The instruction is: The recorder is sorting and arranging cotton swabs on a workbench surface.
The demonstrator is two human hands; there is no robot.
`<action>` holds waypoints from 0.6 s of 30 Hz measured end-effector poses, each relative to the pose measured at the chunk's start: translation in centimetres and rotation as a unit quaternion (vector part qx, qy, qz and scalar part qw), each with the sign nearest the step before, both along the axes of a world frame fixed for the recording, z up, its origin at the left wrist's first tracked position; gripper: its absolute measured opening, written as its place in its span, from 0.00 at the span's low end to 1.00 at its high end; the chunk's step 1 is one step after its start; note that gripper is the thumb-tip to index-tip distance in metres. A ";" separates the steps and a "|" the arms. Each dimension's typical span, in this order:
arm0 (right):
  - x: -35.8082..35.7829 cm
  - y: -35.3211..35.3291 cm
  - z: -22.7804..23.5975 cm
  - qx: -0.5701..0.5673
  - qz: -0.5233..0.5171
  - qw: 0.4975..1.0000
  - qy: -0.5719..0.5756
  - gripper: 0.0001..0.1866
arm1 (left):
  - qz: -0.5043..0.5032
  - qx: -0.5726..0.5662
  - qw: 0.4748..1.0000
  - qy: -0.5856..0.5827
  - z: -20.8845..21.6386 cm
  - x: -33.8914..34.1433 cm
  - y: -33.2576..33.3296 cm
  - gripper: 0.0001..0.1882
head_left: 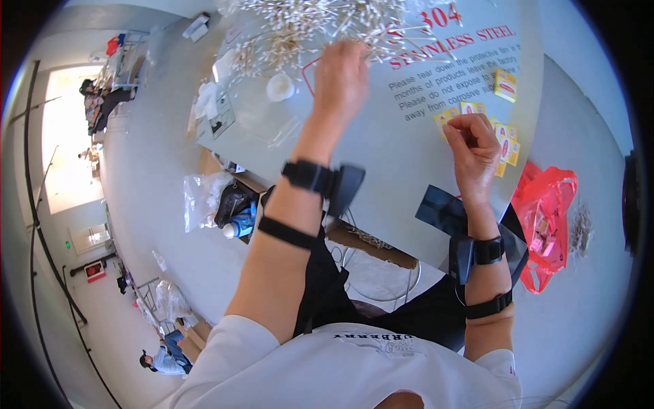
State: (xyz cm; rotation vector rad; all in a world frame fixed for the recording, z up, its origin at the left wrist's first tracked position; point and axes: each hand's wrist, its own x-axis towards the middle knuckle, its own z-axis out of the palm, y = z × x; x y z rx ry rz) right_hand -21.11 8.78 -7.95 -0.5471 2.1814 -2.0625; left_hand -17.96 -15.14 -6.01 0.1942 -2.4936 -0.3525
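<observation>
My left hand (343, 78) reaches to the near edge of a loose pile of cotton swabs (289, 34) at the far side of the table. Motion smears its fingers, and whether it holds any swabs cannot be told. On the right, my right hand (475, 153) is closed, thumb against curled fingers, beside several small yellow-and-white cards or packets (505, 85). One yellow card (444, 118) lies right at its fingertips. What the pinch holds, if anything, is hidden.
A small white round tub (280, 88) stands left of my left hand. A dark flat phone-like slab (439, 210) lies near the front edge. A red plastic bag (545, 225) hangs at the right. Below left are a blue bottle (240, 225) and clear bags. Other people sit far left.
</observation>
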 end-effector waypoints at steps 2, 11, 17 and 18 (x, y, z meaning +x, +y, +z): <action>0.1 0.3 -0.2 0.024 -0.001 1.000 0.012 0.05 | 0.016 0.055 0.998 -0.015 -0.2 4.2 1.9 0.10; 2.0 0.2 1.3 0.080 0.102 0.987 0.098 0.05 | 0.305 0.118 0.942 0.070 -1.8 17.7 -11.6 0.06; 2.8 0.6 1.1 0.104 0.146 0.975 0.129 0.06 | 0.454 -0.038 0.888 0.057 -2.9 19.8 -27.3 0.17; 2.7 1.2 0.9 0.123 0.141 0.976 0.113 0.06 | 0.413 -0.071 0.908 -0.005 -3.8 19.1 -28.0 0.19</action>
